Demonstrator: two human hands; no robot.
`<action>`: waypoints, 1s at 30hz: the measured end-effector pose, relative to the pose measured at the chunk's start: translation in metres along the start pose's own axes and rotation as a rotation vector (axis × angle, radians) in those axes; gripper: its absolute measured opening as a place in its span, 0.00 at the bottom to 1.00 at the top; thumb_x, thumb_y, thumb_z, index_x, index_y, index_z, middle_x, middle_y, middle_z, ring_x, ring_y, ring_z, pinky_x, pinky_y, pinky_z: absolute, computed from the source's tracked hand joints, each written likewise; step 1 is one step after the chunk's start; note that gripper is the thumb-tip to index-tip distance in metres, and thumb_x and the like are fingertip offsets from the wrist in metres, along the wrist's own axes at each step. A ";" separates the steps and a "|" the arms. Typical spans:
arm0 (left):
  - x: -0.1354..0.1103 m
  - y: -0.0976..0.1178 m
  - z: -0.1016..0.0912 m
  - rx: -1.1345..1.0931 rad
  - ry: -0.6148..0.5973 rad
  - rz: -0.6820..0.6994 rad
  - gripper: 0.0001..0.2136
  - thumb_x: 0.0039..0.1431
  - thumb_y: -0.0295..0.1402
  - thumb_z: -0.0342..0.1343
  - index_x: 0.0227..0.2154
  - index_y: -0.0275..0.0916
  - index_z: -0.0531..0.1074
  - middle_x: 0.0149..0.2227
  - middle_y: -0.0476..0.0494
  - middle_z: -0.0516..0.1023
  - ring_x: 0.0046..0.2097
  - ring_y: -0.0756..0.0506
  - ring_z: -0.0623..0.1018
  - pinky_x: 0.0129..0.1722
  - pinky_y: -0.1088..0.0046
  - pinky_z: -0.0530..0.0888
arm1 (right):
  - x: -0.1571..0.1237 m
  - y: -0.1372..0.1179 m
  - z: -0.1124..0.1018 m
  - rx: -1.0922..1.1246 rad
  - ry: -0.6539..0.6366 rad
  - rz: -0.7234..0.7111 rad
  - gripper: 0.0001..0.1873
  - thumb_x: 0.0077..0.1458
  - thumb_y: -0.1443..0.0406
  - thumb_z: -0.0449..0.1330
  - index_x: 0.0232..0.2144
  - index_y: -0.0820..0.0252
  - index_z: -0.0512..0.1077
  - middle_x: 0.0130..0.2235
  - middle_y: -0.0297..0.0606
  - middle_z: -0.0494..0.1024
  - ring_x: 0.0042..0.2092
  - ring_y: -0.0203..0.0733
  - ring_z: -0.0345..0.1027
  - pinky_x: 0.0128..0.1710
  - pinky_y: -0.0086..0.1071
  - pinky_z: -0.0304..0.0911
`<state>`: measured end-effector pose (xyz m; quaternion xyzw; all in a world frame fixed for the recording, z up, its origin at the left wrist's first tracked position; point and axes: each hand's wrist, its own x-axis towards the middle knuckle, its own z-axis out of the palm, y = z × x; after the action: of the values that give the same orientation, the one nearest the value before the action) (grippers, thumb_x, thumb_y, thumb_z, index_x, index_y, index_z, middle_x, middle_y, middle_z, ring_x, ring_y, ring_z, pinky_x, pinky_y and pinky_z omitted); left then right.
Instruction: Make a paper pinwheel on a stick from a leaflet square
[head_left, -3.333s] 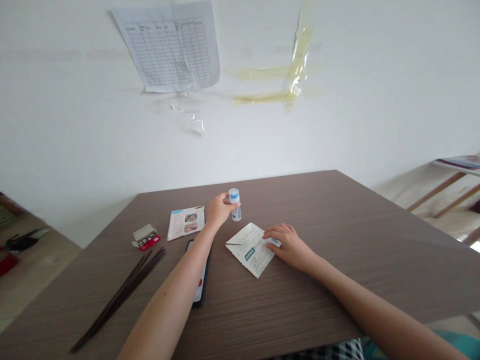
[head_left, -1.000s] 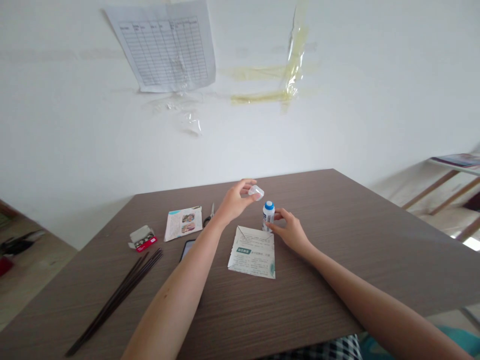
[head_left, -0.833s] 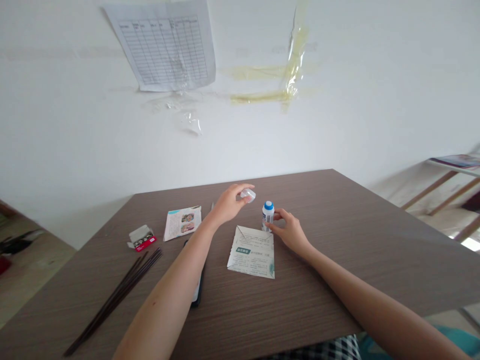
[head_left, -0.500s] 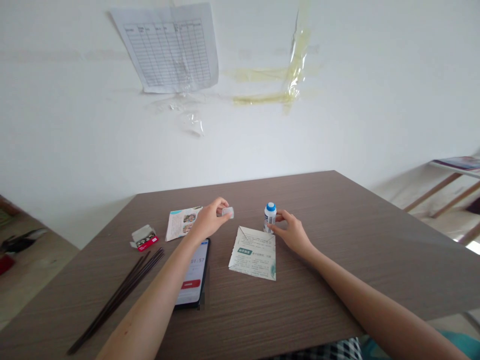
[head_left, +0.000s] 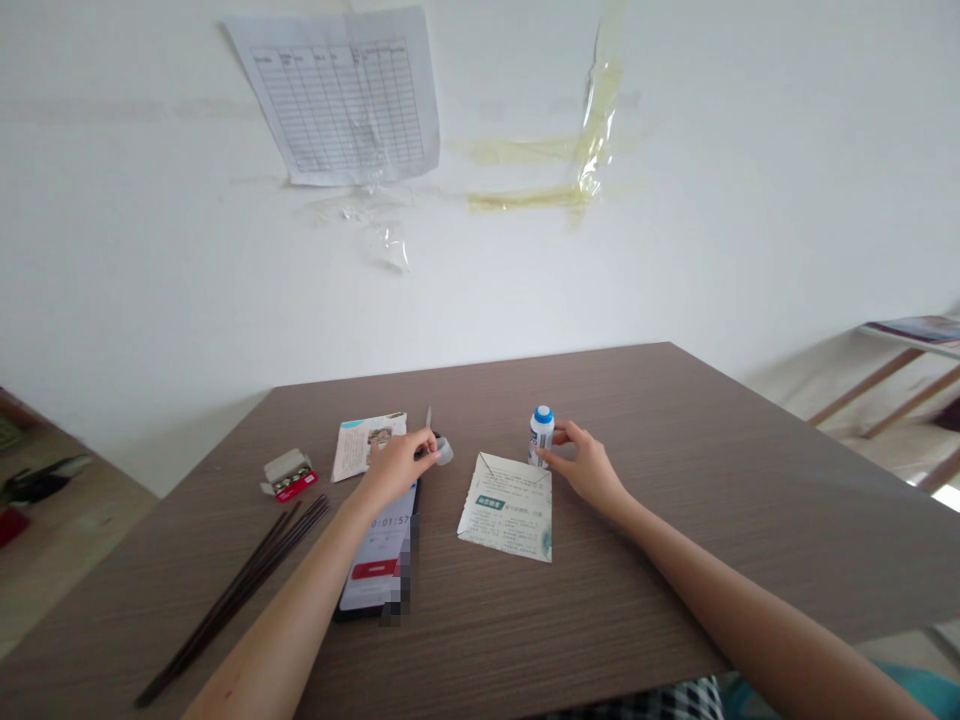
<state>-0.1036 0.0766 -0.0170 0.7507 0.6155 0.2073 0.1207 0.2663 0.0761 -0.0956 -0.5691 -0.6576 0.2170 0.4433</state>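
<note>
My right hand (head_left: 585, 462) has its thumb and fingers around a small white bottle (head_left: 540, 440) with a blue cap, standing upright on the table. My left hand (head_left: 401, 462) pinches a small translucent ring (head_left: 445, 452), which looks like a roll of clear tape, low over the tabletop. Just behind those fingers a pointed metal blade (head_left: 429, 416) shows; its dark handle is mostly hidden. Between my hands lies a folded sheet of printed paper (head_left: 508, 507), its top right corner close to the bottle.
Left of my left hand lies a printed booklet (head_left: 352, 450). A phone (head_left: 367, 575) showing a timer is partly under my left forearm. Farther left are an open red-and-white box (head_left: 289, 476) of small items and several dark thin sticks (head_left: 240, 590). A wall (head_left: 480, 310) rises behind the table.
My left hand has moved left and down with the translucent ring, uncovering the pointed blade behind it. My right hand stays at the bottle.
</note>
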 end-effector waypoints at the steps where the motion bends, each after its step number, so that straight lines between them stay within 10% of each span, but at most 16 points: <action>1: -0.002 0.001 -0.001 0.019 -0.008 -0.020 0.08 0.72 0.37 0.70 0.35 0.48 0.81 0.45 0.41 0.97 0.57 0.25 0.93 0.79 0.26 0.73 | 0.000 0.000 0.000 0.002 -0.001 0.001 0.16 0.63 0.57 0.84 0.51 0.45 0.88 0.48 0.41 0.96 0.57 0.66 0.91 0.68 0.60 0.78; 21: -0.028 0.022 -0.010 0.279 -0.036 0.024 0.07 0.75 0.29 0.70 0.50 0.49 0.87 0.67 0.36 0.93 0.76 0.21 0.85 0.87 0.12 0.59 | 0.000 0.003 0.007 0.020 0.017 -0.009 0.30 0.60 0.57 0.84 0.62 0.47 0.86 0.56 0.44 0.96 0.63 0.68 0.90 0.72 0.63 0.78; 30: -0.075 0.048 0.037 0.112 -0.294 0.378 0.22 0.81 0.30 0.72 0.72 0.53 0.89 0.83 0.34 0.84 0.89 0.24 0.75 0.92 0.19 0.56 | -0.002 -0.004 0.010 0.179 0.024 0.030 0.35 0.61 0.61 0.82 0.67 0.45 0.77 0.53 0.42 0.99 0.63 0.68 0.95 0.72 0.63 0.81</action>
<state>-0.0566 -0.0040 -0.0412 0.8802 0.4504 0.0803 0.1263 0.2559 0.0755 -0.0981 -0.5393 -0.6217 0.2748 0.4970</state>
